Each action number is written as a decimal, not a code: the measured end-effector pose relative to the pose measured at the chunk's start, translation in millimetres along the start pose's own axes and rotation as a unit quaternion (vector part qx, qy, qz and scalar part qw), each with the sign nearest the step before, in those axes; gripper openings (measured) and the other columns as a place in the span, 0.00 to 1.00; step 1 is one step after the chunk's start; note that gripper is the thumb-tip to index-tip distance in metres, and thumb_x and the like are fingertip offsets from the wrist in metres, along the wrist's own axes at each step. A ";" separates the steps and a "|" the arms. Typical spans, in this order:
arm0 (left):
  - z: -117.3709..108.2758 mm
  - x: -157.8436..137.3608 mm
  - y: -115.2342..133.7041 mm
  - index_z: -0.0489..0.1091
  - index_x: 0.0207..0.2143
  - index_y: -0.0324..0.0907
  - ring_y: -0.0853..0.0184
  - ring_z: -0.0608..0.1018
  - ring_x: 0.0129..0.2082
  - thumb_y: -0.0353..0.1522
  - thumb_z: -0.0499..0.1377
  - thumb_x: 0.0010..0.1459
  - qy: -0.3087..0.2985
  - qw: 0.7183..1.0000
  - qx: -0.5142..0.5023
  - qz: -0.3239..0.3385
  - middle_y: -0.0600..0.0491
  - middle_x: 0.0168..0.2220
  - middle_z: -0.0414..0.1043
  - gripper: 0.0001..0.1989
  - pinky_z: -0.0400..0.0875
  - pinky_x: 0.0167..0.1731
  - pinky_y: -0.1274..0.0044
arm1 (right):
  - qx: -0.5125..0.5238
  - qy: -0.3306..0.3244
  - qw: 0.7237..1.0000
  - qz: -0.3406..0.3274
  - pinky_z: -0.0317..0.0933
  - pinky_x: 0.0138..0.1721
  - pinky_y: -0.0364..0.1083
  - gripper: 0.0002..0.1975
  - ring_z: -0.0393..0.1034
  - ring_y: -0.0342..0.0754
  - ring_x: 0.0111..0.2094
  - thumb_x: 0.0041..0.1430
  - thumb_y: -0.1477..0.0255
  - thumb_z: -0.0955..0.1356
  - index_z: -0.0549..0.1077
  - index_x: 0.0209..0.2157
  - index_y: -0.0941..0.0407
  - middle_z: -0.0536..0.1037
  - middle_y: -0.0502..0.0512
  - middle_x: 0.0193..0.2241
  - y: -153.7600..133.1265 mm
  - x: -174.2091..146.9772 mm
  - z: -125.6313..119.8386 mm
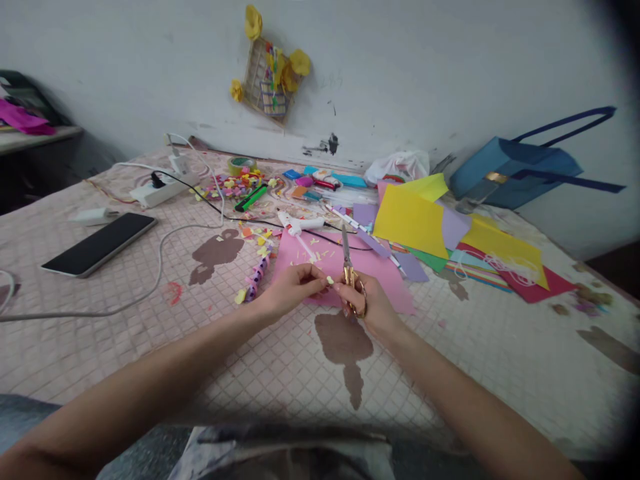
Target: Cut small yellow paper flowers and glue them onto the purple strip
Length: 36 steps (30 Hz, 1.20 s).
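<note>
Between the fingertips of my left hand (300, 285) is a small pale yellow paper piece (330, 281). My right hand (370, 301) is closed round the gold handles of a pair of scissors (347, 257), whose blades point up and away from me. The right fingertips come close to the yellow piece; whether they touch it I cannot tell. Under and beyond both hands lies a pink sheet (345, 267) with thin pale paper strips on it. A white glue gun (300, 223) rests at its far edge. Left of my hands lies a purple decorated stick (257, 275) with yellow pieces.
A phone (103, 245), a power strip (163, 190) and loose cables occupy the left side. Small colourful pieces (225, 188) and a green cutter (251, 198) lie further back. Coloured sheets (413, 220) and a blue bag (515, 173) stand right. A decoration (270, 80) hangs on the wall.
</note>
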<state>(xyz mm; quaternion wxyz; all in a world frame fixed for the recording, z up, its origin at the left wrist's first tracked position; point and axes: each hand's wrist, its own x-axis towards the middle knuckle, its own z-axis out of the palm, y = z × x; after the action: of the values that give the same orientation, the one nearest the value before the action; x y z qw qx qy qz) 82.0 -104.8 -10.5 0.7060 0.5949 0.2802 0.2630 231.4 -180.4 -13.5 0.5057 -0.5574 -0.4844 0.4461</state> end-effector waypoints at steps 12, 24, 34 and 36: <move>-6.8 1.9 1.4 0.68 0.27 0.36 0.74 0.69 0.23 0.34 0.61 0.49 -0.024 0.995 0.082 0.054 0.53 0.24 0.69 0.09 0.63 0.24 0.80 | -0.052 -0.018 0.998 0.036 0.48 0.14 0.37 0.09 0.55 0.37 0.13 0.52 0.66 0.65 0.66 0.26 0.57 0.61 0.42 0.12 -7.6 -0.4 -0.7; -4.9 0.3 7.2 0.66 0.29 0.36 0.69 0.75 0.32 0.35 0.61 0.50 0.068 0.989 -0.122 0.052 0.50 0.30 0.73 0.10 0.68 0.37 0.74 | -0.048 -0.042 0.998 0.002 0.49 0.17 0.40 0.19 0.53 0.38 0.14 0.58 0.55 0.60 0.65 0.25 0.57 0.58 0.43 0.14 -8.7 -10.3 6.6; -2.3 0.0 9.7 0.65 0.27 0.37 0.71 0.74 0.27 0.35 0.62 0.48 0.129 0.972 -0.175 0.085 0.52 0.27 0.73 0.11 0.68 0.34 0.75 | -0.134 -0.040 0.990 -0.019 0.48 0.18 0.40 0.20 0.53 0.39 0.16 0.58 0.56 0.60 0.59 0.21 0.56 0.57 0.43 0.15 0.4 -13.6 15.4; -1.3 -0.7 9.8 0.65 0.27 0.37 0.71 0.74 0.28 0.34 0.62 0.48 0.133 0.971 -0.182 0.085 0.53 0.27 0.72 0.10 0.68 0.34 0.76 | -0.146 -0.036 0.988 -0.025 0.48 0.18 0.40 0.19 0.53 0.39 0.16 0.58 0.56 0.60 0.59 0.21 0.56 0.58 0.44 0.15 0.5 -13.7 16.2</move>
<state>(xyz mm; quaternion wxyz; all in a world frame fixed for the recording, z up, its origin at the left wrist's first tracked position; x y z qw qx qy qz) 80.3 -102.8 -1.0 0.7339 0.4382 0.2675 0.4448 213.6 -191.8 -15.4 0.4120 -0.5969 -0.5760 0.3771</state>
